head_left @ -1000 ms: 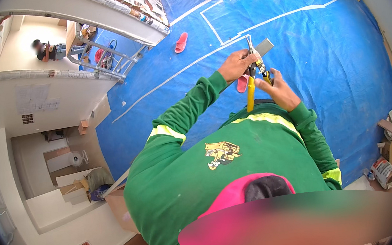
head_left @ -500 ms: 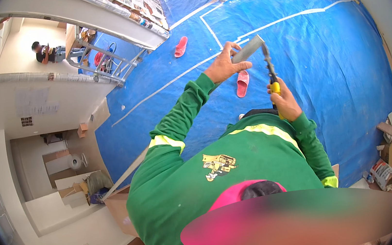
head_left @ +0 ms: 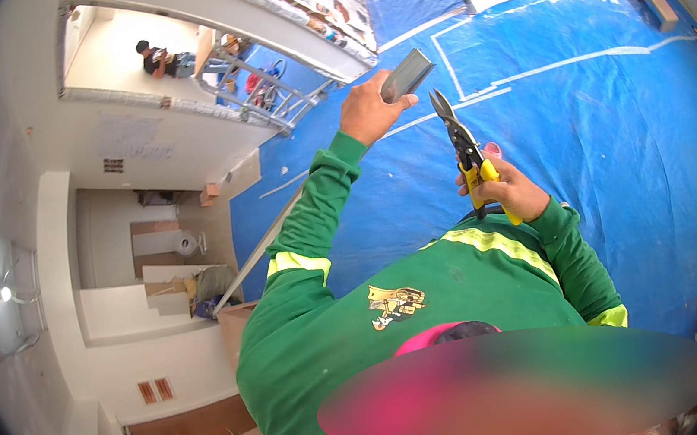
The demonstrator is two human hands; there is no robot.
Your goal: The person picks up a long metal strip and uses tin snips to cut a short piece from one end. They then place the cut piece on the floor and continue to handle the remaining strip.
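My left hand (head_left: 366,109) is closed around a grey metal channel (head_left: 408,76), near its open end, which points up and away. A long pale strip (head_left: 266,242) shows beyond my left forearm, in line with the channel, and appears to be its other part. In my right hand (head_left: 512,189) is a pair of tin snips (head_left: 463,141) with yellow and black handles. Their dark blades point up toward the channel's end, with a small gap between them. The fingers wrap around the handles.
Blue sheeting (head_left: 581,128) with white tape lines covers the floor. A small wooden bench (head_left: 658,6) stands far right. Beyond a wall opening are a person (head_left: 161,62) and a metal scaffold (head_left: 287,103). Part of a pink slipper (head_left: 492,149) shows behind my right hand.
The snips have come away from the channel's end and turned, blades now up-left. My left hand and the channel have shifted left. The view has swung, moving the room rightward.
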